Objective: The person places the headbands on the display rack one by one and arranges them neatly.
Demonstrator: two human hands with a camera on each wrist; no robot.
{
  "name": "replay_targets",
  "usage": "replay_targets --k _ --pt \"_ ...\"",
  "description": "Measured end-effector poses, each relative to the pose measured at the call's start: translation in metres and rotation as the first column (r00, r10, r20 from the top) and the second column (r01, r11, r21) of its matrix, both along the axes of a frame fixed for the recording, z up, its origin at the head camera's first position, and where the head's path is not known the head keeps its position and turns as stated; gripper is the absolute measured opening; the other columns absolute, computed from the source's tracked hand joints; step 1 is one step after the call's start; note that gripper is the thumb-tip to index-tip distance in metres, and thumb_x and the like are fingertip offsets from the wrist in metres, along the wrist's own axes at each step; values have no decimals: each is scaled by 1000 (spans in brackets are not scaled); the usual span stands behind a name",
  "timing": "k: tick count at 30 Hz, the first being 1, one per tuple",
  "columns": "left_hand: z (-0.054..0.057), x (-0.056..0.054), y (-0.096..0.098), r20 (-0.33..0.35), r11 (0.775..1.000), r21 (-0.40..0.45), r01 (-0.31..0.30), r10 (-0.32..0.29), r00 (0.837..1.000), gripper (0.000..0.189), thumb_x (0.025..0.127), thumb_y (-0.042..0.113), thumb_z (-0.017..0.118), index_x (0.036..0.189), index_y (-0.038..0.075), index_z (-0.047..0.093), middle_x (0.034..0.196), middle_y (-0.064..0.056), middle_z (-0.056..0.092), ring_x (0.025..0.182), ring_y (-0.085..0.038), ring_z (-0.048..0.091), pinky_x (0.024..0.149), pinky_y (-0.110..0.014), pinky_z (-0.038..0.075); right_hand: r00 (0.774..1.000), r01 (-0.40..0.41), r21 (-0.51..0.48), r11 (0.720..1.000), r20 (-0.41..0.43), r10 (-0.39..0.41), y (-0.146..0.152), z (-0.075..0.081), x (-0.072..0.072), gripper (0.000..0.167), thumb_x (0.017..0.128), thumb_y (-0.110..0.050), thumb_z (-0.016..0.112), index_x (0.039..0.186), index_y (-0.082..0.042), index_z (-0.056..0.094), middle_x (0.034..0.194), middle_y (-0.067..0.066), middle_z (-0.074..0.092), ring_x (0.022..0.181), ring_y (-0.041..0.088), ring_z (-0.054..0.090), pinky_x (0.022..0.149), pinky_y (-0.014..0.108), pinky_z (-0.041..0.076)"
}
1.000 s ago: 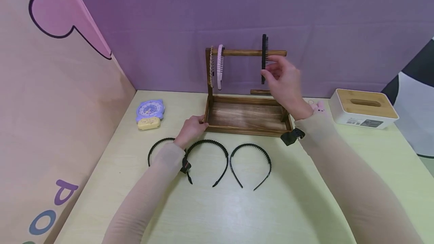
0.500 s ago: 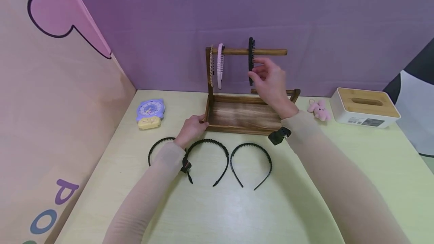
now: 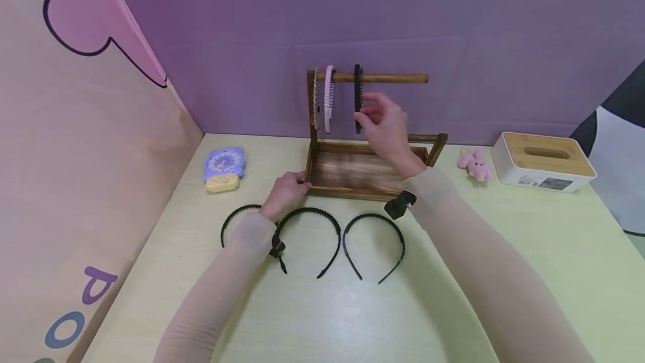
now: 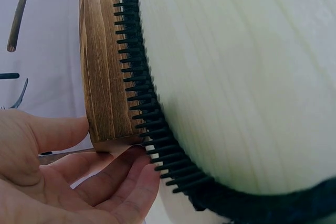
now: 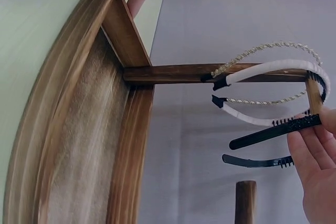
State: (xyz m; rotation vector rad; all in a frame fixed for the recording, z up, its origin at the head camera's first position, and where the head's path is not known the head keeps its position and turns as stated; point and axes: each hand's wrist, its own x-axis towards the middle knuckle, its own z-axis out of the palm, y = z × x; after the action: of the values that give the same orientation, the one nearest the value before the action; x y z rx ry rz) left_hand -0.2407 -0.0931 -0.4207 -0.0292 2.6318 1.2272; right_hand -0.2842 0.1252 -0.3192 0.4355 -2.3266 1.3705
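Brown wooden two-bar stand with tray [image 3: 353, 195], left hand [image 3: 286, 192] pinching its near-left corner. Upper bar [image 3: 395, 78]: braided gold headband [image 3: 316, 99], pale padded headband [image 3: 328, 102], hung; black toothed headband [image 3: 358, 84] looped over, right hand [image 3: 389, 129] pinching it. Tabletop [image 3: 353, 318]: three arched black headbands [image 3: 311, 209], apparently left to hang.

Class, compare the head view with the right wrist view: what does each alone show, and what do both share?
Head view only: tissue box and pink toy. Right wrist view only: black tips on the pale headband. Both: that headband, the gold headband, the left hand gripping the wooden rack, and the right hand pinching a black headband.
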Motion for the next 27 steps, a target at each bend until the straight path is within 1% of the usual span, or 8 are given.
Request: replay_targets --k 1,6,11,15,17,20,22,27 --pt "0 0 0 0 1000 -4 2 -2 1000 49 98 23 54 145 11 42 127 -10 58 93 -18 53 81 -32 43 1000 -4 -7 1000 4 4 -1 -1 0 36 90 -11 68 124 -5 59 96 10 68 83 22 66 72 31 53" --pt "0 0 0 4 1000 -7 9 -9 1000 50 99 22 53 145 10 41 128 -11 57 75 -19 50 69 -30 41 1000 -18 -38 999 3 18 -6 -4 -2 36 89 -10 68 124 -5 59 95 10 68 82 21 67 71 30 53" --pt "0 -1 0 3 1000 -6 10 -10 1000 50 99 23 53 145 10 40 127 -11 58 70 -16 49 67 -29 41 1000 -25 -32 999 13 25 -11 -8 -3 36 90 -12 68 124 -6 59 95 9 68 82 19 67 72 31 53" --pt "0 -1 0 6 1000 -7 13 -13 1000 50 99 22 53 146 11 39 127 -11 58 61 -15 43 62 -30 39 1000 -28 -39 999 9 28 -14 -9 -4 37 90 -12 68 125 -6 59 96 9 68 83 22 67 74 32 53" --pt "0 -2 0 6 1000 -17 16 -16 1000 50 99 22 53 146 11 40 127 -11 58 64 -15 45 63 -30 40 1000 -26 -43 999 5 26 -15 -9 -5 37 90 -13 68 125 -6 59 95 9 68 83 21 67 74 32 53" --pt "0 -2 1 0 999 -33 21 -21 1000 50 99 22 53 145 10 40 127 -11 58 73 -15 48 68 -29 40 1000 -27 -47 999 11 28 -17 -9 -7 37 90 -12 68 125 -6 59 95 8 68 82 17 66 73 31 53" --pt "0 -3 0 2 999 -33 23 -23 1000 50 99 22 53 145 10 40 127 -11 58 74 -16 49 68 -29 40 999 -29 -51 998 22 30 -18 -10 -8 37 90 -12 68 125 -6 58 95 8 68 82 16 66 72 31 53" --pt "-2 -3 -1 4 999 -20 25 -25 1000 50 99 22 54 145 10 41 125 -11 59 57 -12 39 59 -28 38 998 -34 -48 998 44 36 -20 -10 -8 37 91 -13 67 126 -7 57 96 8 67 83 16 65 73 31 52"
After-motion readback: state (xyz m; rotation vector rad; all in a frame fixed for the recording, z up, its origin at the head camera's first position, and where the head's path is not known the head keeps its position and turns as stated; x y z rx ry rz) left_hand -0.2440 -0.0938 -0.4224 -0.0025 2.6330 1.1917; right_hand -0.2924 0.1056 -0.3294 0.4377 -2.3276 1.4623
